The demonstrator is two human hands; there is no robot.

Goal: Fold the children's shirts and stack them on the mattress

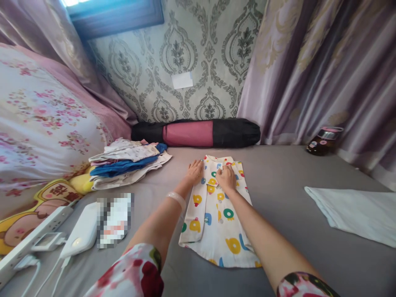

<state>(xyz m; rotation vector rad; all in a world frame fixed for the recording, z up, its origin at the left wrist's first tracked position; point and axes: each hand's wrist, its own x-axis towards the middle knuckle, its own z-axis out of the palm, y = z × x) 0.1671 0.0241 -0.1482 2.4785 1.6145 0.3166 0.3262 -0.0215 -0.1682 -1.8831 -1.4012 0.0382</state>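
Note:
A white shirt [229,231] printed with yellow, blue, green and red shapes lies on the grey bed sheet, its collar away from me. One sleeve is laid lengthwise along its left side. My left hand [195,171] rests with fingers stretched out at the shirt's upper left edge. Near the collar, my right hand [226,178] has its fingers curled together on the shirt's upper front, pinching the cloth.
A pile of folded clothes [130,163] sits to the left. Nearer are a power strip [46,231], a white device [82,231] and cables. A rolled bag [188,134] lies along the wall. At right are a pale folded cloth [355,212] and a dark bottle [323,142].

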